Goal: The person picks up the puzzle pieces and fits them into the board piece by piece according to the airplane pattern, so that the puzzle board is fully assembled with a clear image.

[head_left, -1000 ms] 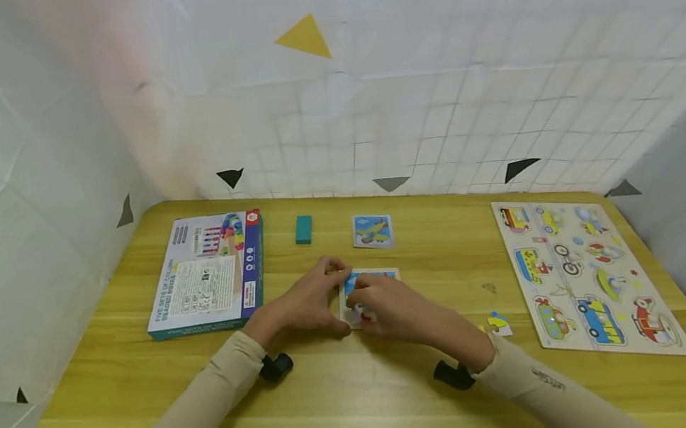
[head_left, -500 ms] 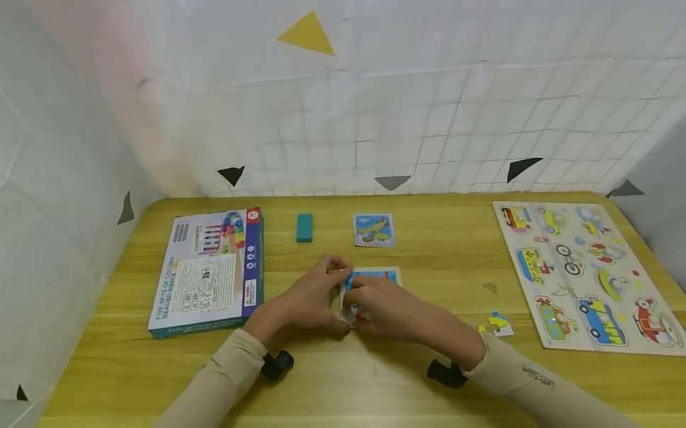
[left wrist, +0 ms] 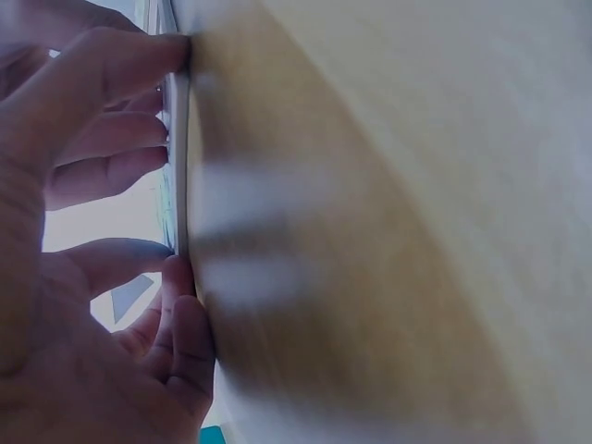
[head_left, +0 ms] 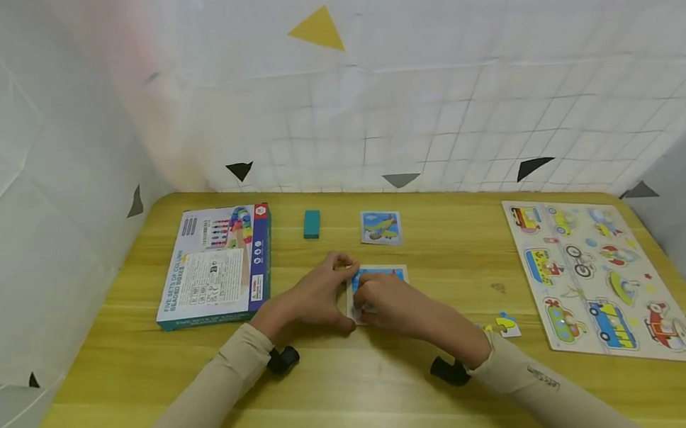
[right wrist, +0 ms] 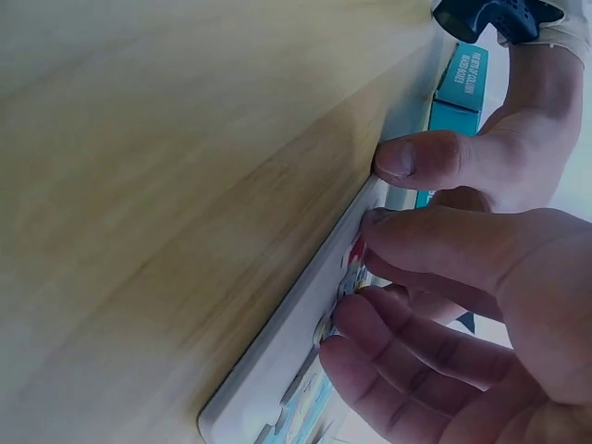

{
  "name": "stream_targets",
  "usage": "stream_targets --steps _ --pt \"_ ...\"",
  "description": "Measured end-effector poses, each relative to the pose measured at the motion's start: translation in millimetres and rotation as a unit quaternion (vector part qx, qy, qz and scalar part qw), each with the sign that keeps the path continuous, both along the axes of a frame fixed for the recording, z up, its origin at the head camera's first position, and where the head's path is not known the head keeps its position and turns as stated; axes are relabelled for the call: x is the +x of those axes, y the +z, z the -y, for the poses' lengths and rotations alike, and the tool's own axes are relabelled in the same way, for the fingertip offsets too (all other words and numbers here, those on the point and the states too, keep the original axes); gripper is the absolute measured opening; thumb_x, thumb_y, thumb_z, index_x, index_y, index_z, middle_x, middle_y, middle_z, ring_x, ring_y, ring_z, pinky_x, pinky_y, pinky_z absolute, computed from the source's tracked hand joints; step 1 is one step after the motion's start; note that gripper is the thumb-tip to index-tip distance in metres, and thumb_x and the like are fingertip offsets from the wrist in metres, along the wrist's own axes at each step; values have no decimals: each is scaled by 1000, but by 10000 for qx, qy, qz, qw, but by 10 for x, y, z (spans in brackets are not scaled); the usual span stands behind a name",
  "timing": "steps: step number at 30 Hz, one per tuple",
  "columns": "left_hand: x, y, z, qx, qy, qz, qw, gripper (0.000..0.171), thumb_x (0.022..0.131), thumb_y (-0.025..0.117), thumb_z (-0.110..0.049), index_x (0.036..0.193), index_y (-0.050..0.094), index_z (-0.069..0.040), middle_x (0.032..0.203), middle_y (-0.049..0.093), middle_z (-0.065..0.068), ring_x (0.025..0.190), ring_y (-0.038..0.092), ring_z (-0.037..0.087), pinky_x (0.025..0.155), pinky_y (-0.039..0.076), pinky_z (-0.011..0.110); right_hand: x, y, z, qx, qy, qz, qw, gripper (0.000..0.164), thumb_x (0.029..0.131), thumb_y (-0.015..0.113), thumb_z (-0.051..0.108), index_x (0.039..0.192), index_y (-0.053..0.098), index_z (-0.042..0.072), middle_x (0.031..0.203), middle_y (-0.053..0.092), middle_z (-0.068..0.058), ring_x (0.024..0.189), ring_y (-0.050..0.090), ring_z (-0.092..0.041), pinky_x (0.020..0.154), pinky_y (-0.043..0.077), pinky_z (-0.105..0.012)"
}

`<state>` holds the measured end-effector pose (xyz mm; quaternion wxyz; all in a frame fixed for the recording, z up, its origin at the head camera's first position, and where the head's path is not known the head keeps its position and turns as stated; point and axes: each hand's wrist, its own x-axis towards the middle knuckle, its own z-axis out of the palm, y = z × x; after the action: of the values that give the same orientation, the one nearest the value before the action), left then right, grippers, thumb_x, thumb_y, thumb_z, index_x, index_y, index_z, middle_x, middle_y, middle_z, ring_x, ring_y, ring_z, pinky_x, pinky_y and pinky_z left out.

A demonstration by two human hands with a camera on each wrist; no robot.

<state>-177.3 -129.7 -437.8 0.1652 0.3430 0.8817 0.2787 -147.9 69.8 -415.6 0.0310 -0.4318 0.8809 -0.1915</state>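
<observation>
A small square jigsaw puzzle (head_left: pixel 382 271) with a pale frame and blue picture lies flat on the table in front of me. My left hand (head_left: pixel 317 296) holds it from the left, thumb at the near corner and index finger at the far one. In the left wrist view, the thumb and a finger touch the puzzle's thin edge (left wrist: pixel 180 166). My right hand (head_left: pixel 401 307) reaches over the puzzle from the right and covers part of its picture. Its thumb and curled fingers pinch at a puzzle piece (right wrist: pixel 356 250) with some red on it, mostly hidden by the fingertips.
Loose yellow, blue and white puzzle pieces (head_left: pixel 509 324) lie beyond the right wrist. Behind the hands are a second square airplane puzzle (head_left: pixel 381 228) and a teal block (head_left: pixel 311 224). A boxed bead set (head_left: pixel 216 276) lies left, a vehicle peg puzzle board (head_left: pixel 582 277) right.
The right hand has shifted slightly over the puzzle, and less of the red and white picture part shows now. The left hand keeps its hold. The head view has turned a little.
</observation>
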Motion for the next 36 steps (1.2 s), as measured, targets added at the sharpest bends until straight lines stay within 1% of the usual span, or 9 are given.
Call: stream_targets --steps 6,9,12,17,22,26,29,36 --pt "0 11 -14 -15 19 58 10000 106 70 89 -33 156 32 -6 148 30 8 124 42 21 105 40 34 -8 1 -20 -32 10 99 9999 8 83 79 4 91 77 6 91 65 -5 82 60 -16 71 52 -28" --pt "2 8 -15 13 32 100 9999 107 70 89 -33 156 32 -6 147 30 8 124 42 21 105 40 35 3 10 -44 -100 -18 193 9998 11 84 77 4 95 76 5 94 66 -6 84 61 -18 73 52 -30" --pt "-2 4 -18 14 55 153 9999 107 69 89 -34 156 32 -7 147 30 7 125 41 21 107 39 36 15 38 -88 -193 -87 256 9994 15 83 78 4 97 75 3 97 66 -6 86 62 -20 74 52 -33" --pt "-13 -15 -15 -84 139 191 9997 107 70 89 -36 156 32 -7 149 28 5 127 41 20 108 38 37 22 106 -181 -216 -252 171 9993 19 81 79 5 100 74 2 100 66 -6 87 63 -21 75 53 -35" --pt "-17 -19 -27 -101 174 203 9996 107 70 89 -38 156 33 -8 149 28 5 126 40 20 109 37 36 47 169 -313 -191 -334 122 9992 19 82 77 4 101 74 2 99 66 -8 86 64 -23 75 53 -35" --pt "-27 -21 -32 -125 298 310 9990 106 69 90 -38 155 34 -12 150 28 4 126 41 19 109 36 36 81 202 -429 -160 -371 102 9991 19 83 78 5 101 74 2 98 66 -8 84 64 -23 71 53 -32" --pt "-25 -11 -32 -139 395 420 9982 107 68 90 -37 156 34 -13 151 28 3 126 41 19 109 36 37 107 209 -527 -161 -444 116 9988 19 82 79 5 100 75 3 98 66 -8 83 65 -22 71 54 -31" --pt "-10 6 -39 -63 446 478 9978 107 67 91 -35 155 34 -13 151 28 5 127 42 21 110 36 39 179 218 -763 -138 -795 189 9966 21 83 79 4 103 75 2 100 66 -7 85 67 -23 73 56 -34"
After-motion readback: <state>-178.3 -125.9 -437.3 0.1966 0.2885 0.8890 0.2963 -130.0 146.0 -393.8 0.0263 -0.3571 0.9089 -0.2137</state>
